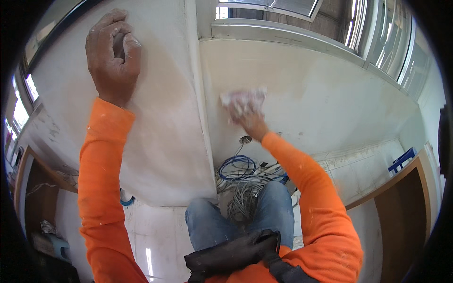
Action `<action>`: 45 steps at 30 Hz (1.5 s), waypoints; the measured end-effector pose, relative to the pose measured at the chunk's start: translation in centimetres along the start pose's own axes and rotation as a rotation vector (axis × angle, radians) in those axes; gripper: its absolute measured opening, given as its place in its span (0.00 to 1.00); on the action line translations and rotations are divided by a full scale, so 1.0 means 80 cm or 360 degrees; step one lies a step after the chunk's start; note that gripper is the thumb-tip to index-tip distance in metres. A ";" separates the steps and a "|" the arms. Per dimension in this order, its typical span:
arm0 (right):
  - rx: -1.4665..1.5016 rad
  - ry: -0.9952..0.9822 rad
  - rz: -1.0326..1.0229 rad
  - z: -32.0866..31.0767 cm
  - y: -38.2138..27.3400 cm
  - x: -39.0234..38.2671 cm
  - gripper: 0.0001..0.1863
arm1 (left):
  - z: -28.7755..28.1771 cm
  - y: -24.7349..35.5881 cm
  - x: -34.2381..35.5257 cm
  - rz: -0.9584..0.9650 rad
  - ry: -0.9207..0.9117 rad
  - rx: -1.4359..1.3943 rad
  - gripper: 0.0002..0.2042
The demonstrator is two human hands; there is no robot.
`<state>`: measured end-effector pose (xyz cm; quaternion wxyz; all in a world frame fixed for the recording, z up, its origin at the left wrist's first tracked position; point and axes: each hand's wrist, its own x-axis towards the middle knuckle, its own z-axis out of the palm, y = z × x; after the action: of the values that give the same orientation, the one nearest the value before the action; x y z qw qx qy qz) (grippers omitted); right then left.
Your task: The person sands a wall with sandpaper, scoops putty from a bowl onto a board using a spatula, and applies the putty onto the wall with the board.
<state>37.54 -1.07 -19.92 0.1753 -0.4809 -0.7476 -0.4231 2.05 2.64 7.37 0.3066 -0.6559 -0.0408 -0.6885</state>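
The right hand [251, 121], nearer, clamps its grip on a crumpled white-and-pink sheet [246, 97] at eleven o'clock, against the flat off-white wall [306, 89]; the left hand [113, 59], grip slightly apart, empty, hangs toward ten o'clock.

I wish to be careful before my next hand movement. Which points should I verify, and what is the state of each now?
1. Right hand on the pale, cloth-like piece: ok, fingers overlap it.
2. Its grip firm: cannot tell, motion blur.
3. Left hand free: ok, loosely curled, nothing visible in it.
4. Left hand touching the left wall: cannot tell.
5. Floor between the knees free of cables: not ok, grey cables lie tangled there.
6. Wall hole covered: not ok, it is open.
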 end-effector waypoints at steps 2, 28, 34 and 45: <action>0.0060 -0.0085 -0.0050 -0.017 -0.045 -0.059 0.34 | -0.010 0.002 0.005 0.0019 -0.0001 0.0002 0.08; 0.0213 -0.0063 0.0541 -0.073 -0.063 -0.057 0.33 | -0.010 -0.002 0.001 -0.0027 -0.0030 -0.0106 0.11; 0.1714 0.0911 0.1890 -0.140 0.047 -0.088 0.17 | 0.004 0.000 -0.001 -0.0012 0.0032 -0.0042 0.10; 0.3054 0.1368 0.2470 -0.120 -0.004 -0.112 0.10 | 0.003 -0.002 -0.002 -0.0068 -0.0015 -0.0128 0.09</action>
<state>40.16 -13.96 -20.46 0.8666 -0.2956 -0.1638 0.3672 2.21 2.95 7.29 0.2648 -0.6699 -0.0285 -0.6930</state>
